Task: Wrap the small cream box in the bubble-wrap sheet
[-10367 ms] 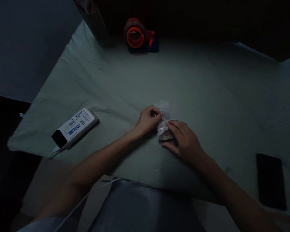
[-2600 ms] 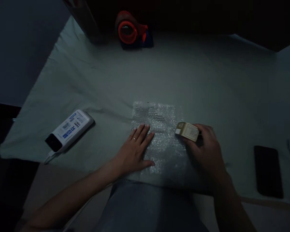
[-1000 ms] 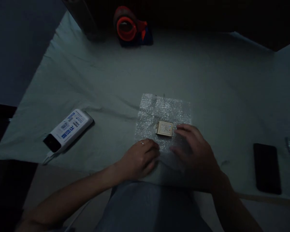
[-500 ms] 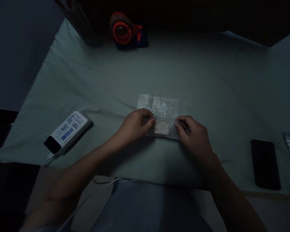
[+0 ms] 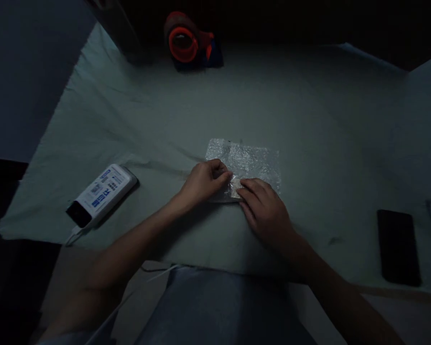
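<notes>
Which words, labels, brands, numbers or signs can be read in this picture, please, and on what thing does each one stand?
None can be quoted with certainty.
White device: large blue characters and smaller dark print, too blurred to read.
Small box under the bubble wrap: mostly covered; nothing legible.
Red tape dispenser and black phone: no lettering visible.

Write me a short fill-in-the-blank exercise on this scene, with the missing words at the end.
1. The right hand rests on the small box, which shows through clear bubble ____.
2. The black phone lies on the person's ____ side.
3. The large print on the white device is ____.
4. The tape dispenser stands ____ from the person than the right hand.

Missing words: wrap; right; blue; farther.
</notes>
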Tool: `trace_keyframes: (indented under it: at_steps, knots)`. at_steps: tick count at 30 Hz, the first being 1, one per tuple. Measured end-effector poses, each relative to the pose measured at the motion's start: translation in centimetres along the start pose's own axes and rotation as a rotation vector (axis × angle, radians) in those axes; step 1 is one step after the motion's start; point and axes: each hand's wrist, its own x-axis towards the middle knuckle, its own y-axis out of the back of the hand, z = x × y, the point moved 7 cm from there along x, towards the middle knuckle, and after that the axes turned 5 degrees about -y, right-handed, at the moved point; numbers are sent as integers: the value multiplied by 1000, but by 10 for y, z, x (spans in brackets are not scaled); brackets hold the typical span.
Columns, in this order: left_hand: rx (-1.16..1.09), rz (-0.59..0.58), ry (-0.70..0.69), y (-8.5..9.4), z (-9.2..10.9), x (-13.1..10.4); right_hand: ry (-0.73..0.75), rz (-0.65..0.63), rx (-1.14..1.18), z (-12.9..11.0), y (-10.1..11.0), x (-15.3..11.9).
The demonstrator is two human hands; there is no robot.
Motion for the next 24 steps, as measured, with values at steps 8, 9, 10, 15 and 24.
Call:
trace_keyframes:
  at_steps: [8,9,10,15,24]
  knots:
    - [221,72,-4,40,-19,-27,42,56,-115,-5,3,6]
    - [224,53,-8,39,-21,-29,45,53,-125,-5,3,6]
    - [219,46,-13,39,-23,-29,46,53,-135,-5,3,6]
    - [129,27,8,33,-27,-16,49,30,-191,-6,0,7]
    - [81,-256,168,32,-18,-2,37,20,-191,-5,0,4]
